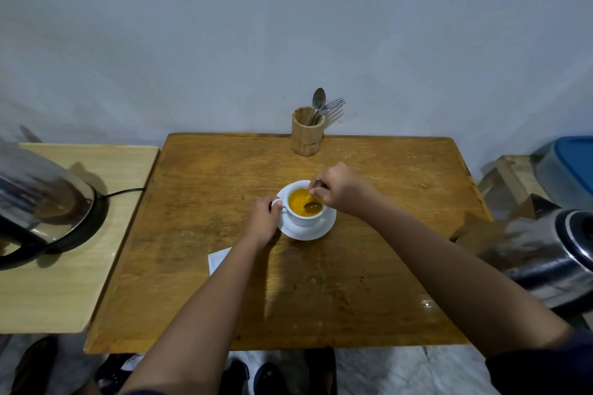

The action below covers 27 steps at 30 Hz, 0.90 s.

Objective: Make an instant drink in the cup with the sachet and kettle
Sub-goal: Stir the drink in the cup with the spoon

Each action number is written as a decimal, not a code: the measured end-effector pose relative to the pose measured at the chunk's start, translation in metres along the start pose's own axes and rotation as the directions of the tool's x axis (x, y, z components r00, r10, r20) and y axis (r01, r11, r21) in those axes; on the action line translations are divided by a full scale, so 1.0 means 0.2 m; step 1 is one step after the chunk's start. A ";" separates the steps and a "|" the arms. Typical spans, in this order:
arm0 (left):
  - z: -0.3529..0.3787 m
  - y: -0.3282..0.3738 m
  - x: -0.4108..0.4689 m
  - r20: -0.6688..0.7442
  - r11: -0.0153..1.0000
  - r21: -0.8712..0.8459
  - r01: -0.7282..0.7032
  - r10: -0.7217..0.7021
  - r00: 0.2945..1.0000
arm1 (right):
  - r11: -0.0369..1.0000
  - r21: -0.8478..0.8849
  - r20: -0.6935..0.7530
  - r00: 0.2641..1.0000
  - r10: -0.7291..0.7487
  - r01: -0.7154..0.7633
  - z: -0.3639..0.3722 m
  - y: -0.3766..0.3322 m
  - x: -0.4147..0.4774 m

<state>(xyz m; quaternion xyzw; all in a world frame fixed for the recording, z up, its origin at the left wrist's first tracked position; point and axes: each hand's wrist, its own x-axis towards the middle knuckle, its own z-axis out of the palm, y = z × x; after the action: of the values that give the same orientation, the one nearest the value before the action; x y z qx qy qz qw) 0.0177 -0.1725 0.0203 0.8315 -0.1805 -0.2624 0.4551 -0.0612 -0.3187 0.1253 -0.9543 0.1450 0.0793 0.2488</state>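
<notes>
**Stirring the Orange Drink**

A white sachet (pixel 219 259) lay flat on the wooden table (pixel 369 282), partly under the left arm. The left hand (pixel 263 218) pinched the handle of the white cup (pixel 303 216), which sat on a saucer (pixel 316 231). The right hand (pixel 340 190) gripped a spoon (pixel 312 207) in the orange drink. The kettle (pixel 35 202) stood far left.

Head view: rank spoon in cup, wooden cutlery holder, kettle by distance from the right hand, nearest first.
1. Spoon: in the right hand, bowl dipped in the orange drink in the cup.
2. Wooden cutlery holder: beyond the hand, at the table's far edge.
3. Kettle: far left, on the side table.
</notes>
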 end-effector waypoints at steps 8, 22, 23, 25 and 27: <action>0.00 0.01 -0.01 -0.010 1.000 -0.015 -0.023 0.023 1.000 | 0.997 0.036 -0.071 0.996 -0.060 0.063 0.07 -0.05 0.01; 0.00 0.01 0.00 -0.025 1.000 0.002 -0.011 0.011 1.000 | 0.998 0.050 -0.040 0.998 0.050 -0.048 -0.03 -0.02 0.03; 0.00 0.01 0.01 -0.025 1.000 0.006 -0.011 0.011 1.000 | 0.998 0.042 -0.023 0.999 0.041 -0.040 -0.03 -0.02 0.02; 0.00 0.01 0.00 -0.021 1.000 0.004 -0.020 0.020 1.000 | 0.999 0.043 0.011 1.000 0.027 -0.027 -0.02 -0.03 0.02; -0.01 0.02 -0.01 -0.018 1.000 -0.005 -0.026 0.026 1.000 | 0.998 0.054 0.027 0.999 0.020 -0.022 -0.01 -0.03 0.02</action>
<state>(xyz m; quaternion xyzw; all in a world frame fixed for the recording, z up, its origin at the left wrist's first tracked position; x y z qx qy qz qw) 0.0173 -0.1730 0.0243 0.8302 -0.1864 -0.2497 0.4622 -0.0557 -0.3153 0.1288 -0.9445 0.1537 0.0906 0.2759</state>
